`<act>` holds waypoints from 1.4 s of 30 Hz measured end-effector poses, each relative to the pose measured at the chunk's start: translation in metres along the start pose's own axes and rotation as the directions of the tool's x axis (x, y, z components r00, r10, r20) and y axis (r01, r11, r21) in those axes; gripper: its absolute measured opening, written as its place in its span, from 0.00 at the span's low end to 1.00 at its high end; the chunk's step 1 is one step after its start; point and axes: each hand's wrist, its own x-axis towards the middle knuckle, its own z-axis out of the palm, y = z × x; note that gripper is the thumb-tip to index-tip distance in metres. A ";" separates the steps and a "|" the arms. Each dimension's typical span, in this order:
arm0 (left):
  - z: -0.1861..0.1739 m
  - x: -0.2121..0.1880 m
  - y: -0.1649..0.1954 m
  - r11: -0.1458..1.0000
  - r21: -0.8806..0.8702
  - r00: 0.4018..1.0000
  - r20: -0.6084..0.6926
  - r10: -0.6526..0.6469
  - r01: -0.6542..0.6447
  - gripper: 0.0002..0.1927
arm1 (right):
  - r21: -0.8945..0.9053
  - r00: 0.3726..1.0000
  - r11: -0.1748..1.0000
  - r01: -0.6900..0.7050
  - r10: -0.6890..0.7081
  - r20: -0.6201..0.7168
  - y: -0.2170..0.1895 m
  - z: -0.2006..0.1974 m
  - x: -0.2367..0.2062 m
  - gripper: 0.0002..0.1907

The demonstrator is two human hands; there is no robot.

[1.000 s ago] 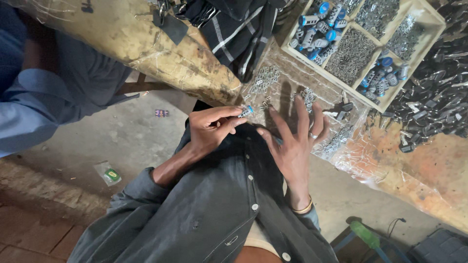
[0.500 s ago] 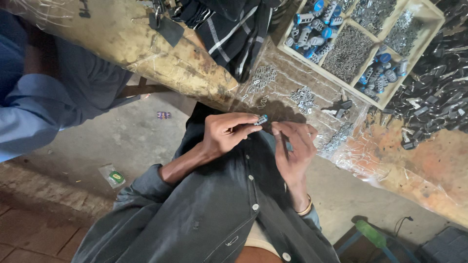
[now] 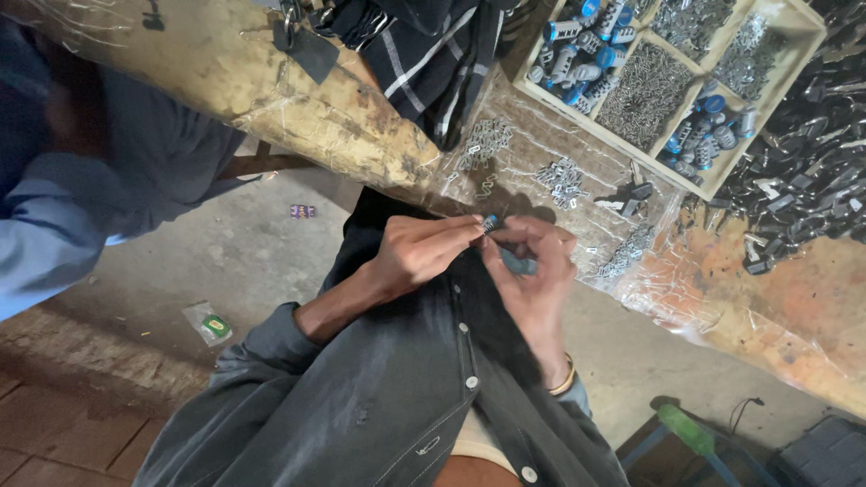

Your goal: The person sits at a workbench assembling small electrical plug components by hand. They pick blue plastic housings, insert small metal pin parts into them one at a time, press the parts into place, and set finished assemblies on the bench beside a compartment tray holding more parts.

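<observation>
Fingertip grip of both hands (image 3: 478,257) on small blue-tipped metal part (image 3: 490,222).

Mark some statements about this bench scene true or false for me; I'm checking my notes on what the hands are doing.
1. Both hands meet at a small blue-tipped part. True: the left hand and right hand pinch the part between their fingertips.
2. The wooden tray is empty. False: the tray has compartments holding blue-capped pieces and small metal parts.
3. Loose metal clips lie on the plastic-covered bench. True: clips lie in small heaps above the hands.
4. The right wrist is bare. False: it wears a bangle.
5. The person wears a white shirt. False: the shirt is dark grey with buttons.
</observation>
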 end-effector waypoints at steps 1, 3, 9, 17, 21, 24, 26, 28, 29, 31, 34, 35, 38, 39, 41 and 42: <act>-0.002 0.002 0.001 1.000 -0.001 0.999 0.011 0.031 -0.031 0.11 | -0.064 0.999 0.997 0.031 -0.030 0.021 -0.001 -0.006 0.002 0.21; -0.003 0.008 0.003 0.996 -0.050 0.997 0.013 0.070 -0.069 0.11 | -0.192 0.994 0.977 0.095 -0.084 0.062 0.001 -0.019 0.011 0.25; 0.003 0.028 0.007 0.963 -0.244 0.976 0.149 0.156 -0.117 0.15 | 0.025 0.942 0.984 0.179 -0.178 0.284 0.013 -0.049 0.024 0.13; 0.012 0.035 0.015 0.944 -0.319 0.985 0.111 0.130 -0.088 0.16 | -0.714 0.958 0.694 0.098 -0.261 -0.122 0.042 -0.102 0.039 0.17; 0.014 0.029 0.017 0.960 -0.271 0.994 0.057 0.095 -0.076 0.17 | -0.323 0.951 0.928 0.188 -0.254 -0.176 0.063 -0.112 0.028 0.17; 0.014 0.023 0.018 0.952 -0.307 0.998 0.051 0.029 -0.012 0.18 | 0.736 0.962 0.635 0.235 -0.045 -0.268 0.077 -0.095 0.006 0.11; 0.017 0.019 0.019 0.935 -0.353 0.999 0.050 -0.002 0.019 0.17 | 0.888 0.995 0.454 0.067 0.039 -0.095 0.086 -0.089 -0.008 0.11; 0.018 0.017 0.019 0.936 -0.351 0.998 0.068 0.014 0.011 0.17 | 0.814 1.000 0.580 0.023 -0.005 -0.025 0.098 -0.072 -0.015 0.11; 0.018 0.016 0.019 0.929 -0.370 0.997 0.077 0.018 0.012 0.16 | 0.775 0.998 0.629 0.055 -0.056 -0.025 0.105 -0.062 -0.016 0.10; 0.018 0.012 0.020 0.923 -0.385 0.995 0.093 0.028 0.010 0.16 | 0.676 0.991 0.737 0.018 -0.105 0.088 0.120 -0.053 -0.015 0.09; 0.017 0.008 0.022 0.923 -0.384 0.995 0.094 0.044 -0.004 0.16 | 0.467 0.956 0.884 -0.030 -0.111 0.271 0.143 -0.062 0.001 0.10; 0.017 0.006 0.024 0.924 -0.383 0.997 0.067 0.041 -0.012 0.15 | 0.413 0.955 0.910 0.030 -0.148 0.256 0.148 -0.065 0.008 0.10; 0.013 0.004 0.023 0.914 -0.406 0.998 0.062 -0.003 0.028 0.15 | 0.160 0.927 0.981 0.110 -0.159 0.339 0.152 -0.071 0.031 0.09; 0.012 0.003 0.023 0.906 -0.420 0.997 0.072 -0.025 0.053 0.16 | 0.056 0.913 0.991 0.124 -0.136 0.385 0.151 -0.073 0.036 0.10; 0.011 0.003 0.023 0.930 -0.367 0.999 0.049 0.015 0.004 0.16 | 0.010 0.842 0.995 0.098 -0.088 0.532 0.146 -0.072 0.047 0.12; 0.010 0.003 0.023 0.940 -0.341 0.999 0.041 0.036 -0.020 0.16 | -0.016 0.799 0.996 0.087 -0.060 0.599 0.142 -0.072 0.050 0.13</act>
